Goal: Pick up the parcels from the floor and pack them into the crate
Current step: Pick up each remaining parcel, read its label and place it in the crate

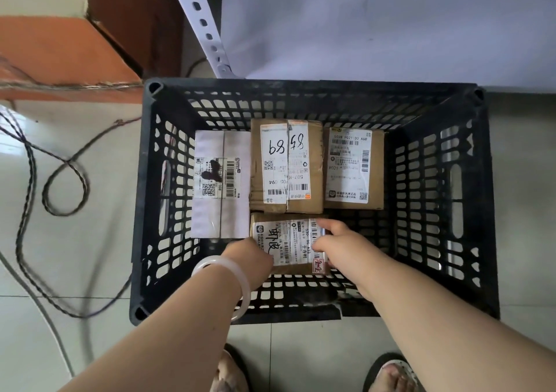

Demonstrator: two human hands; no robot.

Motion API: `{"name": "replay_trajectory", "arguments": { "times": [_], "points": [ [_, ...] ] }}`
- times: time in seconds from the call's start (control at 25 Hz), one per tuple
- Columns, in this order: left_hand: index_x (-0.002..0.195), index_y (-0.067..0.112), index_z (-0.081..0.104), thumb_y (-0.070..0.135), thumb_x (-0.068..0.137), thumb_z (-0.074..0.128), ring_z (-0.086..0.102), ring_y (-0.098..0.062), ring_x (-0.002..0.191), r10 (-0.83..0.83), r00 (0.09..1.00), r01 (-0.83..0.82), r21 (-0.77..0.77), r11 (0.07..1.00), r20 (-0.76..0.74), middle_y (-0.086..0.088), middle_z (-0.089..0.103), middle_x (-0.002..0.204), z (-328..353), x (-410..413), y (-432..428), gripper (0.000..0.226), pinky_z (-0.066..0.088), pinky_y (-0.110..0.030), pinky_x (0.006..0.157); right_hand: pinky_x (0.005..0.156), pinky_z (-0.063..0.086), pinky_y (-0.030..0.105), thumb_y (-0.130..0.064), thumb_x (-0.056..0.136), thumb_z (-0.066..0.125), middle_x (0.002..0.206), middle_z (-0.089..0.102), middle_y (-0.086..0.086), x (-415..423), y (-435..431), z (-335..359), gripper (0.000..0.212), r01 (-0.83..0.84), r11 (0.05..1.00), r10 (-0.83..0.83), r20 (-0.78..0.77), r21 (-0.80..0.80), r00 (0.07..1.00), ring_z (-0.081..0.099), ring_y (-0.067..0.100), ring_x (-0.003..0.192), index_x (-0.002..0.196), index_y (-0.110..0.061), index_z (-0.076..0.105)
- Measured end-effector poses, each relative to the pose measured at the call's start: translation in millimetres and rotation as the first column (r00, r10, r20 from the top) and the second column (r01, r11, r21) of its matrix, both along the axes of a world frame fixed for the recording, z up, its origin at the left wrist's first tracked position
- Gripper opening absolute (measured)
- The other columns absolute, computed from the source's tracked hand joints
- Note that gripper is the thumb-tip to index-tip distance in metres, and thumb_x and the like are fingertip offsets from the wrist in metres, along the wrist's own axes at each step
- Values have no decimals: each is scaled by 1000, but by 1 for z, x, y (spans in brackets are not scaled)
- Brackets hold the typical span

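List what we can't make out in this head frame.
Head view only.
- Left hand grip: fingers hidden behind the hand's own back.
- Near parcel: right side covered by right hand; its print too small, blurred.
- Parcels not yet packed: beyond the frame edges, if any.

Brown parcels, white labels, black lattice crate

The held parcel [290,242], between the left hand [251,256] and right hand [338,241], is brown cardboard under a white label with black barcodes, black handwriting and a red scribble. Just beyond the grip lie a brown parcel with black numerals [285,166] and a second brown parcel [379,169], both white-labelled. Left of the grip lies a white-wrapped parcel [222,211]. The crate [301,86] is black, grid-pierced.
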State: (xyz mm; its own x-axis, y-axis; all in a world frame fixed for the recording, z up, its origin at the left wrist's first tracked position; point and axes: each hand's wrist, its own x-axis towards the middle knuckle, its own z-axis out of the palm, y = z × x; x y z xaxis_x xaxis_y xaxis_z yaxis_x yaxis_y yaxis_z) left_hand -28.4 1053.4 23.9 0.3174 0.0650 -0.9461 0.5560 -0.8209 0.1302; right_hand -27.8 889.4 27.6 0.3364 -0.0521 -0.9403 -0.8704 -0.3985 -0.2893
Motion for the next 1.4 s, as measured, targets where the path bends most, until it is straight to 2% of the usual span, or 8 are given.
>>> {"name": "replay_trajectory", "arguments": {
  "times": [0.12, 0.28, 0.4, 0.56, 0.76, 0.96, 1.12, 1.4],
  "points": [
    [133, 13, 50, 20, 90, 49, 66, -24, 86, 74, 997, -74, 24, 997, 5, -9, 63, 119, 8, 0, 3, 43, 53, -29, 65, 61, 39, 13, -14, 91, 53, 134, 51, -4, 0, -8, 16, 54, 34, 999, -33, 61, -10, 998, 53, 1, 81, 141, -29, 40],
    [145, 26, 32, 24, 94, 49, 55, -7, 59, 78, 986, -94, 102, 990, 147, -6, 50, 137, 56, 18, 2, 53, 40, -18, 45, 96, 35, 22, -17, 90, 57, 145, 46, -1, 8, -25, 55, 51, 44, 999, -42, 152, -16, 988, 48, 14, 126, 139, -28, 44],
    [144, 29, 33, 23, 96, 48, 55, -6, 56, 125, 946, -144, 42, 989, 298, -2, 48, 138, 105, 44, -8, 51, 40, -16, 41, 92, 35, 22, -21, 92, 57, 139, 52, -1, 29, -40, 102, 47, 38, 998, -25, 233, -55, 972, 51, 14, 119, 137, -26, 46],
    [141, 30, 40, 25, 95, 46, 61, -12, 70, 121, 886, -128, -15, 992, 447, 2, 56, 127, 194, 75, -31, 47, 47, -23, 55, 77, 37, 21, -24, 91, 56, 131, 58, -2, 56, -53, 189, 43, 22, 996, 9, 356, -83, 934, 54, 11, 103, 134, -27, 50],
    [134, 28, 48, 20, 93, 46, 55, -14, 56, 101, 847, -52, -109, 993, 522, 6, 60, 95, 318, 91, -68, 42, 53, -29, 58, 65, 49, 23, -27, 90, 58, 114, 59, -5, 66, -73, 311, 37, 83, 989, -16, 479, -120, 878, 55, 5, 77, 127, -28, 56],
    [135, 28, 48, 24, 96, 45, 65, -26, 95, -8, 824, 165, -227, 960, 566, -3, 63, 121, 476, 81, -118, 40, 49, -26, 74, 88, 53, 36, -30, 82, 61, 115, 64, -1, 38, -117, 461, 32, 245, 963, -137, 578, -112, 805, 63, 19, 103, 114, -34, 60],
    [130, 32, 54, 26, 91, 47, 65, -29, 100, -23, 733, 307, -300, 903, 680, -5, 67, 114, 599, 63, -170, 40, 50, -29, 83, 67, 46, 23, -26, 83, 64, 105, 66, 4, 1, -165, 588, 37, 378, 910, -180, 659, -171, 730, 63, 21, 92, 120, -24, 63],
    [126, 30, 57, 25, 91, 46, 62, -30, 106, -85, 589, 615, -378, 692, 803, -6, 66, 117, 771, -17, -273, 37, 50, -37, 95, 55, 39, 19, -28, 85, 63, 99, 63, 0, -121, -227, 767, 36, 692, 699, -312, 794, -180, 522, 56, 15, 78, 121, -26, 61]
  ]
}}
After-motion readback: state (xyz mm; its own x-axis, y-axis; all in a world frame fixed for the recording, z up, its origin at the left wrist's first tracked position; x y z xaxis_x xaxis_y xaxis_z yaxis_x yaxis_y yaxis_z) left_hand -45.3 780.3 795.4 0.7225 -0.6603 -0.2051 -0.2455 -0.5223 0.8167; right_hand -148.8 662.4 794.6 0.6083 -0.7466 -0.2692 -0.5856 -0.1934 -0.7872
